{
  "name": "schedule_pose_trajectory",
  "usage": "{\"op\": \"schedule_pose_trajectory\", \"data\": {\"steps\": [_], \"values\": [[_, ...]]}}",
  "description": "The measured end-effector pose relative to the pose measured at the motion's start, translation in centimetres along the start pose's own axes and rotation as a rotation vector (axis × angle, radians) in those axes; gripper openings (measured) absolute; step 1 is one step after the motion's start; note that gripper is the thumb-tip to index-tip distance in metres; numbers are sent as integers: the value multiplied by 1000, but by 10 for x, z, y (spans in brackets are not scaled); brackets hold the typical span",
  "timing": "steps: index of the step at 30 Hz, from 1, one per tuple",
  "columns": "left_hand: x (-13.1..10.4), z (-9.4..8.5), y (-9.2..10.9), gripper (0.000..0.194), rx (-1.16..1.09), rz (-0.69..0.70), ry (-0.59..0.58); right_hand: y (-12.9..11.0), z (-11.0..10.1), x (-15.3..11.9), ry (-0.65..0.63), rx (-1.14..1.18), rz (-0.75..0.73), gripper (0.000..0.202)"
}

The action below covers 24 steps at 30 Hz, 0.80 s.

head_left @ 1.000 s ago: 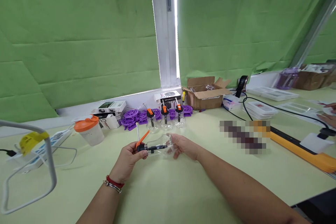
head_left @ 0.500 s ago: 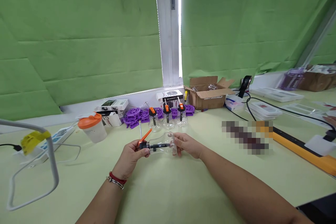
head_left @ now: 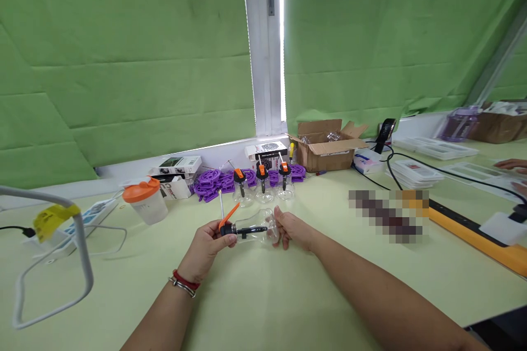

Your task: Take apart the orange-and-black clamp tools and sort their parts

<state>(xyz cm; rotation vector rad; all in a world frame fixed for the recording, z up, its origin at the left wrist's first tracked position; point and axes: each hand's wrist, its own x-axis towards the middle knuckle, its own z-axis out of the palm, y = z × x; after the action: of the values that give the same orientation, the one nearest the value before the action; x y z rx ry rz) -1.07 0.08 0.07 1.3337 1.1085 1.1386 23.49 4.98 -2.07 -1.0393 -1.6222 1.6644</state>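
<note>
Holds one bottle (head_left: pixel 252 229) on its side between the left hand (head_left: pixel 209 242) and the right hand (head_left: pixel 294 230), low over the near middle of the table (head_left: pixel 255 296) — hard to say from this angle whether touching it. Grasps the black top (head_left: pixel 225 229) in the left, just below the orange lever (head_left: pixel 230 217) and the thin tube (head_left: pixel 221 205); clasps the base (head_left: pixel 270 233), toward the right, in the other. Looks, as a judgement, like the step of steadying or adjusting the bottle, with the top apparently seated. Seems to call next for a firm hold on the top and a lighter one on the clear end, likely slippery and perhaps easy to crack. Counts, besides, three more bottles (head_left: pixel 262 180) upright in a row just behind, each capped in black and orange: four in all. Adds at least three printed boxes (head_left: pixel 176 165), two stacked at the left and one behind the row; one carton (head_left: pixel 325 163); one screwdriver (head_left: pixel 292 151) beside it; one orange-lidded cup (head_left: pixel 148 207); one power strip (head_left: pixel 91 214); one purple jug (head_left: pixel 459 124). Yields no sure number for the purple parts (head_left: pixel 208 176), too overlapped — and shows a co-worker's hands (head_left: pixel 513 164), partly cut off, at the right edge.
</note>
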Motion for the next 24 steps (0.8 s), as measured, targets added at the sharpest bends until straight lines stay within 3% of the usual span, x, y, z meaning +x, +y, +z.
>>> {"op": "schedule_pose_trajectory", "data": {"steps": [2, 4, 6, 8, 24], "values": [[1, -1, -2, 27, -35, -6, 9, -4, -2, -5, 26, -25, -151, 70], [1, -3, -4, 25, -72, -15, 16, -5, -5, -8, -27, -64, -292, 87], [2, -3, -6, 25, -98, -25, 21, -3, -5, -9, -91, -85, -366, 97], [1, -3, -6, 26, -111, -42, 23, 1, -4, -7, -109, -74, -386, 92], [1, -2, -4, 30, -69, -36, -18, 6, 1, 1, -88, 127, -94, 58]]}}
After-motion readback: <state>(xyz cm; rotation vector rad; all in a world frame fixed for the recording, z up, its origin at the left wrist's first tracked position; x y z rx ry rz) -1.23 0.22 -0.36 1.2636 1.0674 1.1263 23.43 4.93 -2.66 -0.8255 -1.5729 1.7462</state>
